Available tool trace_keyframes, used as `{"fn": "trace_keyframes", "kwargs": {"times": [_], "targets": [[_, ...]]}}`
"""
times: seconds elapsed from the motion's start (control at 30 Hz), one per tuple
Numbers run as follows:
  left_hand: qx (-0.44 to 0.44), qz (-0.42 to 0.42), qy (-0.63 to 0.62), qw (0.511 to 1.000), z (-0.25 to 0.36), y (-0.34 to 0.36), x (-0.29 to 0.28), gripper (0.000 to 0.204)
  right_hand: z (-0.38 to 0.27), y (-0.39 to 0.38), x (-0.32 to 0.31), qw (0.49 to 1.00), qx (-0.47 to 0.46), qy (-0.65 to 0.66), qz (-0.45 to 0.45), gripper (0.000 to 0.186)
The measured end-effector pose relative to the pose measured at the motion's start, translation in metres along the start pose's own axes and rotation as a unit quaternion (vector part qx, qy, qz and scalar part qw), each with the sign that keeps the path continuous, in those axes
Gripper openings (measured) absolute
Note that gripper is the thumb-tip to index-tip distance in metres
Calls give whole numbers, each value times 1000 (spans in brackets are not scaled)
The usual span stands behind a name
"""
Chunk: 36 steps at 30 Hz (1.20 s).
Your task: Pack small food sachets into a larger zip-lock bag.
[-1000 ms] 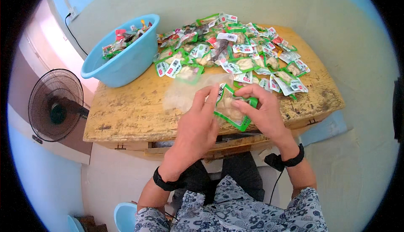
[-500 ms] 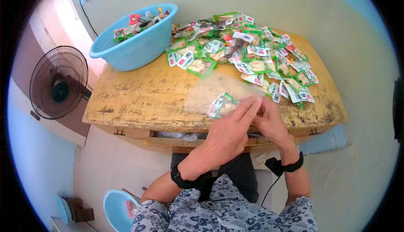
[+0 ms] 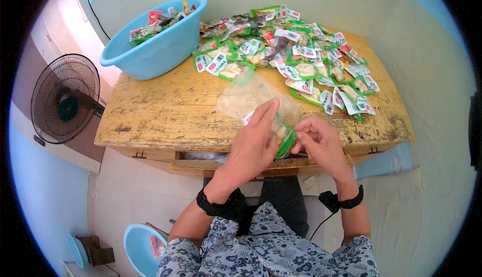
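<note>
A small green-edged food packet (image 3: 286, 140) with pale pieces inside is between my hands at the table's front edge. My left hand (image 3: 253, 139) presses against its left side, fingers straight and together; its thumb is hidden. At the packet's right edge, my right hand (image 3: 321, 144) pinches with thumb and bent forefinger. A clear plastic bag (image 3: 238, 97) lies flat just beyond my left fingers. Whether the packet is partly inside that bag, I cannot tell. Farther back spreads a pile of similar packets (image 3: 304, 70), green-edged with white labels.
A big blue basin (image 3: 150, 58) holding more packets stands at the table's back left. The worn yellow table (image 3: 150, 121) has a partly pulled-out drawer (image 3: 201, 164) with clear plastic inside. A black fan (image 3: 68, 105) stands left; another blue basin (image 3: 136, 252) is on the floor.
The packet has turned and come nearer to me, its green edge now facing right. My hands have moved apart, the right from beside the left fingers to the packet's right edge.
</note>
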<state>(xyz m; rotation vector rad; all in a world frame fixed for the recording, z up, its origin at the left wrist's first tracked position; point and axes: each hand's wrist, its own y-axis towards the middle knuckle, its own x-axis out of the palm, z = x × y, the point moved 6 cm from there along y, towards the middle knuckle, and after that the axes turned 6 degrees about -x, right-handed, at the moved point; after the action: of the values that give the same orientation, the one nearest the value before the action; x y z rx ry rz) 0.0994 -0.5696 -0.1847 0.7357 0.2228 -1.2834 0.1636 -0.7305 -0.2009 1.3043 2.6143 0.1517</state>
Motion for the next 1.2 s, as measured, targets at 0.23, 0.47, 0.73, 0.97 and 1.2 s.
{"fn": "trace_keyframes", "kwargs": {"times": [0.23, 0.47, 0.73, 0.97, 1.2], "targets": [[-54, -48, -62, 995, -11, 0, 5, 74, 17, 4, 8, 999, -7, -39, 10, 21], [-95, -38, -95, 990, -31, 0, 1, 78, -6, -1, -21, 998, 5, -9, 58, 11], [-105, -18, -80, 991, -36, 2, 2, 77, -16, -38, -69, 951, -67, 209, 219, 10], [-100, -12, -61, 993, -35, 1, 3, 75, -14, -60, 9, 975, 53, 180, 117, 21], [-85, -12, -80, 993, -36, 1, 1, 76, -17, -33, -43, 973, -46, -135, 179, 14]]}}
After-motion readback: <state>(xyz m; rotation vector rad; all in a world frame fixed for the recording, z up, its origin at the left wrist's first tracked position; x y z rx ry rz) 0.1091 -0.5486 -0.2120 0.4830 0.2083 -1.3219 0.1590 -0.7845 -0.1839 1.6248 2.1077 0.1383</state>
